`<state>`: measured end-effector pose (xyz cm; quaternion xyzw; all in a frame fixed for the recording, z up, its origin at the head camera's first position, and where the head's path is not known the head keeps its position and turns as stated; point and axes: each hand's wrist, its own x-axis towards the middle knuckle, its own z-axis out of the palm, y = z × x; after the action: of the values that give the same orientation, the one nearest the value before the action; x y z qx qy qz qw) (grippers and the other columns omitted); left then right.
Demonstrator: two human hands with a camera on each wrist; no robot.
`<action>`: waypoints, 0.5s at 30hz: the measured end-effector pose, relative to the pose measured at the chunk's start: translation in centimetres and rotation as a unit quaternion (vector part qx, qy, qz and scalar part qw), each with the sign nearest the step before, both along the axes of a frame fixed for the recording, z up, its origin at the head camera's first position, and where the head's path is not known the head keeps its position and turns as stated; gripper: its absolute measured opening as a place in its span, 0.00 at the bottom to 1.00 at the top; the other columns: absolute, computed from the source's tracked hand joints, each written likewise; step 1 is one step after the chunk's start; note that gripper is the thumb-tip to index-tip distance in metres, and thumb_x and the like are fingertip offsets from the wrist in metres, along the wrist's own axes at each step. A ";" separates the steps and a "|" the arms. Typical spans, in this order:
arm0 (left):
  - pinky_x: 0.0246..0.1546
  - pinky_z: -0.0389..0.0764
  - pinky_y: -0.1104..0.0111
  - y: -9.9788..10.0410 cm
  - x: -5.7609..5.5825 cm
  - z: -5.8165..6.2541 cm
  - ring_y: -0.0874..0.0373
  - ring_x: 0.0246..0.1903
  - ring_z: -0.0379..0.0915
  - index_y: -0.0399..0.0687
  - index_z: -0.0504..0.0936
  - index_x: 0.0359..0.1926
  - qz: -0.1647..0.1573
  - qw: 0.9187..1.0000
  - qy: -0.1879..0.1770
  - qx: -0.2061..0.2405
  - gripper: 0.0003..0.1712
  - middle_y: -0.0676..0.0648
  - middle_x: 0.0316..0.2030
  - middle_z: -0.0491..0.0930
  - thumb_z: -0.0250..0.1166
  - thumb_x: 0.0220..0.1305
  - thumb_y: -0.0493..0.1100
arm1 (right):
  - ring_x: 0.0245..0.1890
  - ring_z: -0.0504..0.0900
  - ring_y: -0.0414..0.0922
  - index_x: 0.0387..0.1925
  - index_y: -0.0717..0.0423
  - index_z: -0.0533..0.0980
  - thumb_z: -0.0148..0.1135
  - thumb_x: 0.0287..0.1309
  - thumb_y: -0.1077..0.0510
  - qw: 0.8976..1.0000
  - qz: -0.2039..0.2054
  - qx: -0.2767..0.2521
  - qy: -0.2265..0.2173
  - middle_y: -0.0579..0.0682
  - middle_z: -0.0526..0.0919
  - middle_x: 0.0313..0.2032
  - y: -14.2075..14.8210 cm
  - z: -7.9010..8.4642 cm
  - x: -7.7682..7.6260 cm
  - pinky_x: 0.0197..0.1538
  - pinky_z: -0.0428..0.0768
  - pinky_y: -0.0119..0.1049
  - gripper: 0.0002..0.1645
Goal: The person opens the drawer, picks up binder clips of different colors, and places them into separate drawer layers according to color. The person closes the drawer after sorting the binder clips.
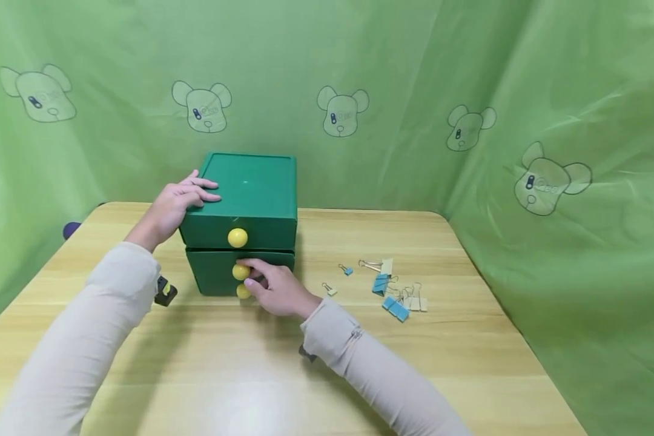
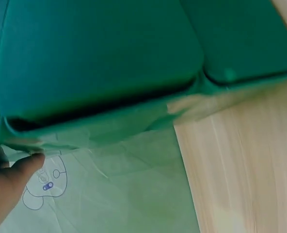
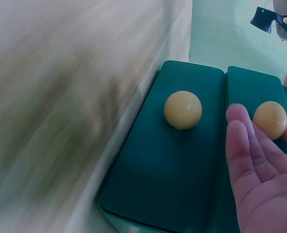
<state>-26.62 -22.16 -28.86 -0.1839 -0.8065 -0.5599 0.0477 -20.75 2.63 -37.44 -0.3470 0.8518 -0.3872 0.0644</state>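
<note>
A dark green drawer box stands on the table, its drawers stacked and fitted with round yellow knobs. My left hand rests on the top at the left edge, fingers stretched over the lid. In the left wrist view, its thumb lies along an edge of the box. Around the middle drawer's knob, my right hand has index finger above and thumb below, pinching it. Over that sits the top knob; the lowest knob is just under the thumb.
Right of the box lie several binder clips, including blue clips, a cream clip and a small cream clip. A green curtain with mouse drawings surrounds the wooden table. Something purple shows at its left edge.
</note>
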 end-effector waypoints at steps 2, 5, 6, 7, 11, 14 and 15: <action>0.70 0.32 0.50 -0.1 0.0 0.0 0.50 0.74 0.29 0.23 0.77 0.52 -0.007 1.000 -0.005 -0.007 0.20 0.33 0.63 0.67 0.44 0.67 0.30 | 0.33 0.80 0.36 0.66 0.51 0.68 0.52 0.70 0.57 1.000 0.004 0.002 -0.003 0.46 0.82 0.42 0.1 0.1 0.3 0.38 0.77 0.28 0.24; 0.69 0.31 0.49 -0.1 0.2 -0.1 0.50 0.74 0.28 0.23 0.76 0.52 -0.011 1.000 -0.015 -0.014 0.20 0.33 0.64 0.66 0.43 0.67 0.30 | 0.34 0.80 0.33 0.65 0.51 0.68 0.55 0.69 0.56 1.000 0.015 0.012 -0.008 0.44 0.83 0.42 0.2 0.2 0.8 0.41 0.77 0.27 0.25; 0.69 0.31 0.49 -0.1 0.2 -0.1 0.49 0.74 0.28 0.23 0.76 0.53 -0.013 1.000 -0.015 -0.017 0.21 0.33 0.64 0.65 0.43 0.67 0.30 | 0.35 0.80 0.32 0.65 0.50 0.68 0.55 0.68 0.55 1.000 0.019 0.016 -0.009 0.44 0.83 0.43 0.2 0.3 0.9 0.42 0.77 0.26 0.25; 0.69 0.31 0.49 -0.1 0.2 -0.1 0.49 0.74 0.27 0.23 0.76 0.53 -0.015 1.000 -0.014 -0.021 0.21 0.33 0.64 0.65 0.43 0.67 0.30 | 0.35 0.80 0.32 0.65 0.50 0.68 0.56 0.68 0.55 1.000 0.021 0.019 -0.009 0.44 0.83 0.43 0.3 0.3 1.1 0.43 0.77 0.26 0.25; 0.69 0.30 0.48 -0.2 0.1 0.1 0.48 0.74 0.27 0.23 0.76 0.53 -0.021 0.999 -0.001 -0.034 0.21 0.32 0.65 0.65 0.43 0.68 0.30 | 0.36 0.81 0.33 0.65 0.49 0.68 0.59 0.66 0.55 0.999 0.024 0.028 -0.011 0.46 0.83 0.45 0.4 0.7 1.6 0.44 0.77 0.26 0.26; 0.69 0.30 0.49 -0.3 0.0 0.2 0.49 0.74 0.26 0.23 0.76 0.53 -0.020 0.999 -0.005 -0.036 0.21 0.33 0.65 0.65 0.42 0.68 0.31 | 0.36 0.80 0.32 0.65 0.50 0.68 0.60 0.66 0.55 0.999 0.028 0.031 -0.016 0.47 0.83 0.46 0.5 0.9 2.1 0.44 0.77 0.27 0.27; 0.69 0.30 0.49 -0.3 0.0 0.2 0.50 0.74 0.26 0.24 0.76 0.54 -0.018 0.999 -0.008 -0.036 0.21 0.33 0.65 0.65 0.42 0.68 0.31 | 0.36 0.81 0.32 0.64 0.50 0.68 0.60 0.65 0.55 0.999 0.031 0.031 -0.019 0.47 0.84 0.46 0.5 1.0 2.3 0.44 0.77 0.27 0.27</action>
<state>-26.67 -22.47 -28.62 -0.1960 -0.8231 -0.5324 0.0245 -18.49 3.09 -36.45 -0.3635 0.8509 -0.3650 0.1031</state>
